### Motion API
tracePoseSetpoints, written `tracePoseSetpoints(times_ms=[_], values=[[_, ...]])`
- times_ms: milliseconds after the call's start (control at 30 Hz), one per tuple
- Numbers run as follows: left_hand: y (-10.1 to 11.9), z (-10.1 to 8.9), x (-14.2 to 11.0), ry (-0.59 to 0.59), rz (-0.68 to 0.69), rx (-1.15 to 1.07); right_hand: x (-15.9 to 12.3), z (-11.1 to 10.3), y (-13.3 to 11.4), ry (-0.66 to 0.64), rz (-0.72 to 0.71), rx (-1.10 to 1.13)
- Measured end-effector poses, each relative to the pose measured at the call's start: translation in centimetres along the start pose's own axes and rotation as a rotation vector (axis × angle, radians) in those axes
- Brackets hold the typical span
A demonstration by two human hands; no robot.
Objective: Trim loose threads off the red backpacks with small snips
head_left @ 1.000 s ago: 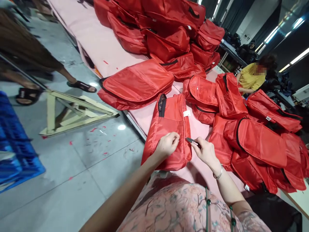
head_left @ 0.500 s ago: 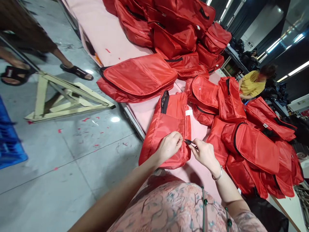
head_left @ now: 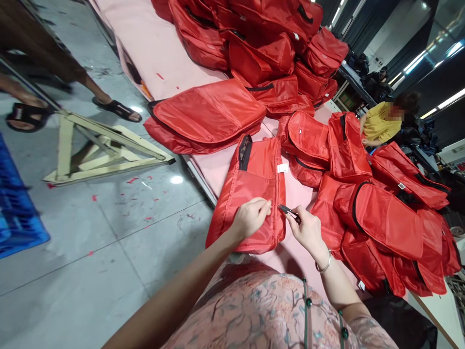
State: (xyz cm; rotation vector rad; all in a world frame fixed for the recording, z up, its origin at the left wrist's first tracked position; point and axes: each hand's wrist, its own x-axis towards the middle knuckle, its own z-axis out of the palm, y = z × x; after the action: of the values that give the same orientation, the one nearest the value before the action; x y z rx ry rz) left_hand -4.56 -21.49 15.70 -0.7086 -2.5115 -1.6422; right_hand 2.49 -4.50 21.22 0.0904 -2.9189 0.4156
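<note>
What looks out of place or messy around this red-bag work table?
Red scraps litter the grey floor beside the table, and the red bags on the right are heaped unevenly. Nothing looks damaged.

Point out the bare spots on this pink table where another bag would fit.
The widest bare patch of the pink table lies left of the far bag stack, beyond the flat bag. A narrower strip runs between that flat bag and the bag under the left hand. Right of the right hand, the heaped bags leave nothing.
</note>
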Motion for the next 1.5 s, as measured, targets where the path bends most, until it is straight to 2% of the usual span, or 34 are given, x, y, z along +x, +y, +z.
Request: tracePoseSetpoints(times_ms=[100, 267, 400, 567, 700, 800, 1000, 1200, 1333, 1433, 1500], values=[[-0.4, 0.2, 0.2, 0.005, -0.056, 0.008, -0.7, 0.9, 0.4, 0.032, 0.072, 0.105], [-0.6, 0.6, 0.1, -0.053, -0.026, 0.033, -0.9, 1.9, 0.6, 0.042, 0.083, 0.166], [-0.6, 0.5, 0.3, -0.046, -0.019, 0.027, -0.6, 2.3, 0.6, 0.082, 0.104, 0.221], [-0.6, 0.5, 1.0, -0.063, 0.125, 0.185, -0.3, 2.2, 0.4, 0.138, 0.146, 0.328], [-0.2, 0.9, 1.2, -0.084, 0.249, 0.395, -0.3, 1.8, 0.6, 0.095, 0.105, 0.280], [-0.1, 0.9, 1.0, -0.067, 0.310, 0.405, -0.2, 1.3, 1.0, 0.052, 0.055, 0.209], [-0.3, 0.4, 0.8, -0.026, 0.194, 0.244, 0.4, 0.1, 1.0, -0.075, -0.081, -0.008], [-0.1, 0.5, 0.6, -0.030, 0.147, 0.233, 2.0, -1.1, -0.3, -0.163, -0.127, -0.221], [0.2, 0.2, -0.4, -0.040, 0.102, 0.138, 2.0, -1.2, -0.2, -0.130, -0.119, -0.174], [0.4, 0.2, -2.0, -0.104, 0.076, 0.027, 1.2, -0.7, 0.6, -0.046, -0.038, -0.035], [0.7, 0.6, -3.0, -0.123, 0.067, 0.032, 0.5, -0.3, 1.2, -0.009, 0.024, 0.066]])
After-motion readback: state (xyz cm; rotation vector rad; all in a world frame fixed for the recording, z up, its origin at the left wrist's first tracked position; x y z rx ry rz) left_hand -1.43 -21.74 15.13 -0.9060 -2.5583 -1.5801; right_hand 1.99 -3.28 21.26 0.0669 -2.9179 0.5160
